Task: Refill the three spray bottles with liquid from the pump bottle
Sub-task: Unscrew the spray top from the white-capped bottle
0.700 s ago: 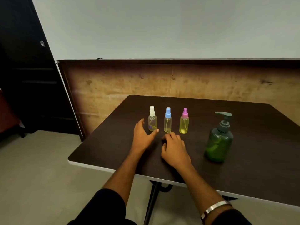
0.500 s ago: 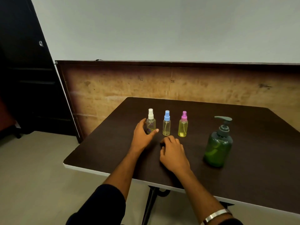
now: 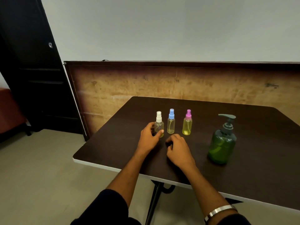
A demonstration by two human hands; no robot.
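The left hand [image 3: 148, 138] had closed in around the white-capped spray bottle [image 3: 159, 124], thumb and fingers apparently touching it, leftmost of three near the desk's [image 3: 113, 143] far edge; the right hand [image 3: 177, 150] rested loosely curled, empty.

I see three small clear spray bottles upright in a row: the white-capped bottle [image 3: 159, 125] inside my left hand's [image 3: 149, 138] curled fingers, the blue-capped bottle [image 3: 171, 122] and pink-capped bottle [image 3: 187, 123] just right of that grip. The green pump bottle [image 3: 222, 142] stands upright well to the right.
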